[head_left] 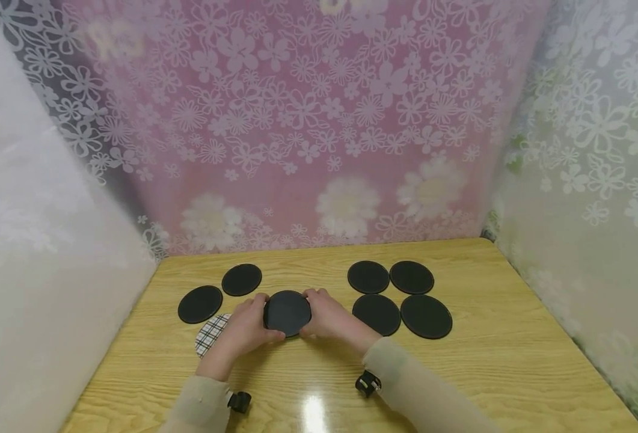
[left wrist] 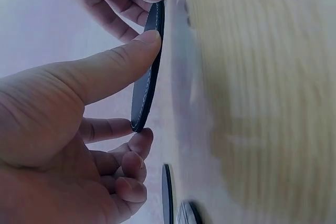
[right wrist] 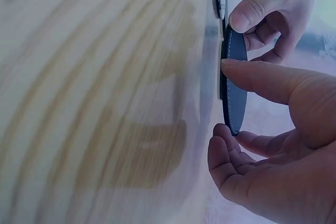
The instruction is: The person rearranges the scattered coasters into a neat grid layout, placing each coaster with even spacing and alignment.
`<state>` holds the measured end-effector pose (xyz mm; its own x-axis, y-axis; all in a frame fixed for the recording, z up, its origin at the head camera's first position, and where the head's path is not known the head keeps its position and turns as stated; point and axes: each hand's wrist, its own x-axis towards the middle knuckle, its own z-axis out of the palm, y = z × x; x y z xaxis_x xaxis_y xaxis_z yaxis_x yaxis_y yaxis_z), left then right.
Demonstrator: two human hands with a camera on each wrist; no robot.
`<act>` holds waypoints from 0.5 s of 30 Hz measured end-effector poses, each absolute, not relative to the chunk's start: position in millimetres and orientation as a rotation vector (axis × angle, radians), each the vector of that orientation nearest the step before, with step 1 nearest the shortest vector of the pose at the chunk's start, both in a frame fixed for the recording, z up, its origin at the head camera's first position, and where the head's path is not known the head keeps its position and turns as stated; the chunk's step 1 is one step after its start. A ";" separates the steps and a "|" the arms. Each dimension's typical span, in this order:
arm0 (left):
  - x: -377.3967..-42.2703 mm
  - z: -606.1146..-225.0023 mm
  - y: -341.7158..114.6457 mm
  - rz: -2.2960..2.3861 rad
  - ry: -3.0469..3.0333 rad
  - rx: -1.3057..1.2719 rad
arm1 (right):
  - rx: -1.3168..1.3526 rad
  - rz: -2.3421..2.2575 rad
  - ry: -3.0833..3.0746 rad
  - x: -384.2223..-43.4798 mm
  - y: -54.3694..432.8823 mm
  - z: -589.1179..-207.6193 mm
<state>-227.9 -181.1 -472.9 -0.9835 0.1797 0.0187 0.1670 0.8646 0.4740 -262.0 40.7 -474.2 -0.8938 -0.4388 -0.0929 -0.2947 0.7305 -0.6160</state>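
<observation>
Left hand (head_left: 247, 328) and right hand (head_left: 328, 319) pinch opposite edges of a black coaster (head_left: 287, 313), left of four black discs (head_left: 376, 314) on the table (head_left: 297, 373); uneven release could tip it, and a leftward sweep could shift the plaid disc (head_left: 209, 334).
</observation>
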 end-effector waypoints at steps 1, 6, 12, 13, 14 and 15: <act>-228.8 -472.2 -178.3 0.767 3.005 0.288 | -0.575 -0.903 2.702 -262.8 43.9 -474.4; -234.8 -471.7 -164.7 0.789 2.988 0.310 | -0.538 -0.917 2.705 -267.3 60.4 -475.9; -242.2 -473.2 -148.2 0.806 2.982 0.331 | -0.507 -0.916 2.728 -270.4 77.8 -473.2; -243.2 -473.4 -145.4 0.813 2.977 0.335 | -0.500 -0.912 2.735 -270.6 80.1 -472.7; -244.1 -473.5 -142.6 0.821 2.973 0.340 | -0.493 -0.903 2.742 -270.8 82.2 -472.2; -244.8 -473.5 -139.9 0.831 2.967 0.344 | -0.482 -0.896 2.746 -270.8 84.4 -472.0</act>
